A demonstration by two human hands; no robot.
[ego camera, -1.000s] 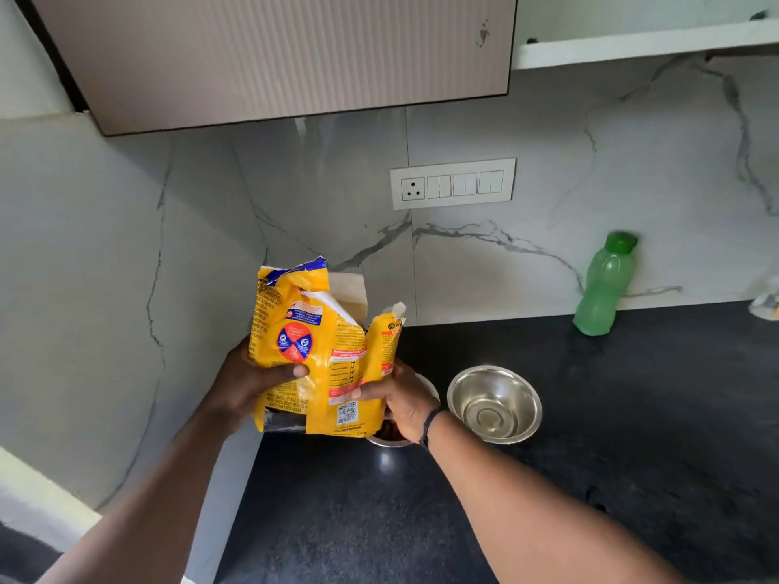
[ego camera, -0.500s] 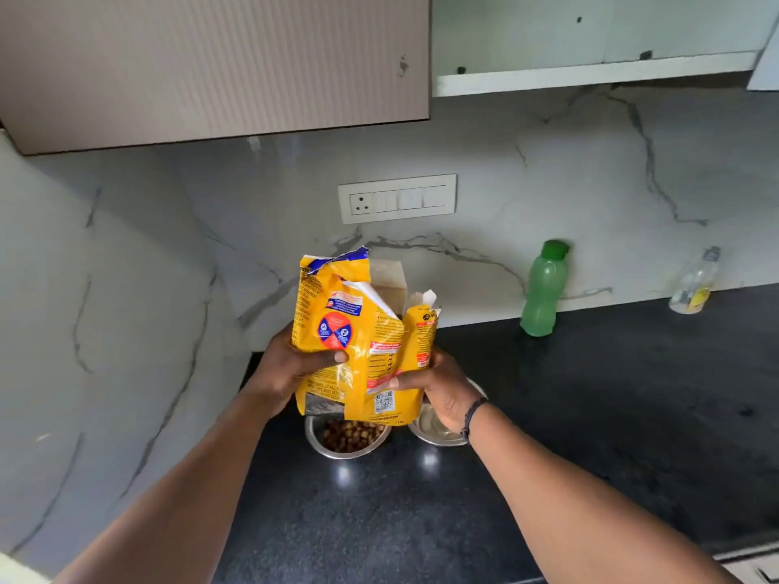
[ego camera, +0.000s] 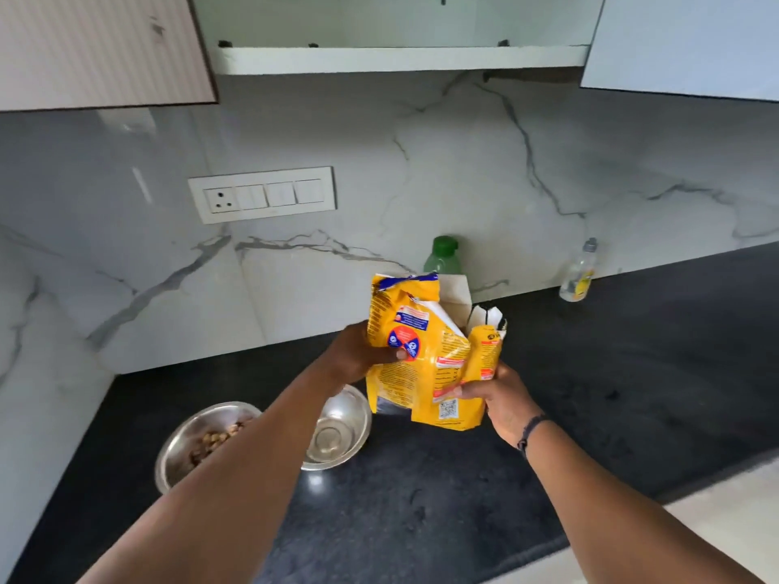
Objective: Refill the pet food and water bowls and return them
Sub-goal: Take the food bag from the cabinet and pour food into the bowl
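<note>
crinkled yellow food bag (ego camera: 425, 364) in both hands (two round steel bowls (ego camera: 337, 432) below)

We see a dark speckled bench (ego camera: 421, 520) carrying two steel bowls, one with kibble (ego camera: 202, 446) and one empty (ego camera: 339, 436), plus a green bottle (ego camera: 440, 257) and a clear bottle (ego camera: 578, 274) against the wall.

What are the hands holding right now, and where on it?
The yellow pet food bag: left hand grips its left side, right hand its lower right edge.
</note>
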